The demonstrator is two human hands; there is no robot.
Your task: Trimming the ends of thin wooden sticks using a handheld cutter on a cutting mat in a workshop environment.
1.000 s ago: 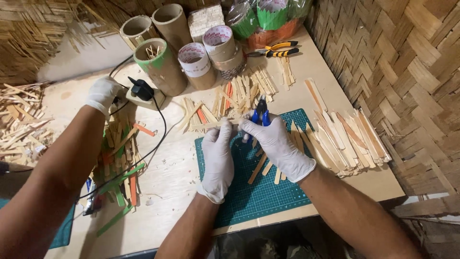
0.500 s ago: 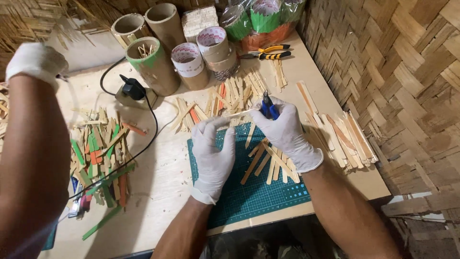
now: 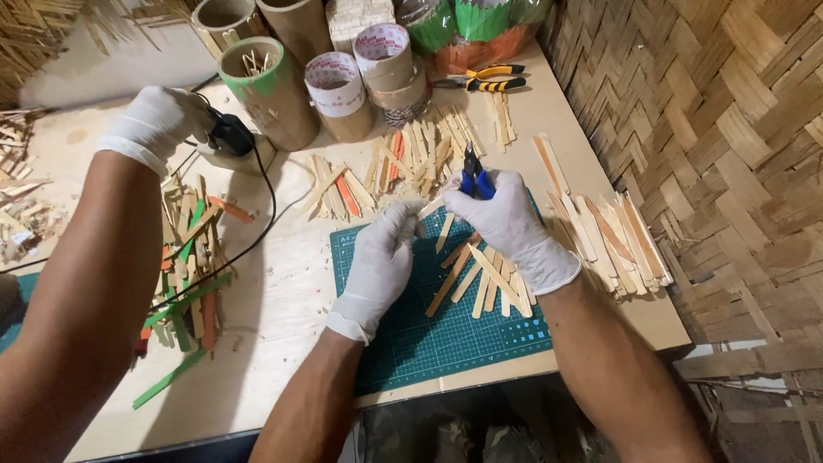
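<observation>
Two gloved hands were seen over the green mat (image 3: 446, 334): a thin, light, brittle-looking wooden stick (image 3: 431, 206) was pinched endwise by the left hand (image 3: 381, 266), blue-handled cutters (image 3: 476, 177) clasped in the right hand (image 3: 510, 225).

Centre frame: gloved left hand (image 3: 383, 261) pinching a bamboo strip (image 3: 431, 207), gloved right hand (image 3: 506, 221) gripping blue-handled cutters (image 3: 474, 176), above green cutting mat (image 3: 429, 339). Upper left: co-worker's gloved hand (image 3: 154, 123) on black tool (image 3: 229, 135).

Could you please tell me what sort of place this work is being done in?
Probably a small craft workshop: a green cutting mat on a worktable, piles of wooden sticks, and woven bamboo walls.
</observation>
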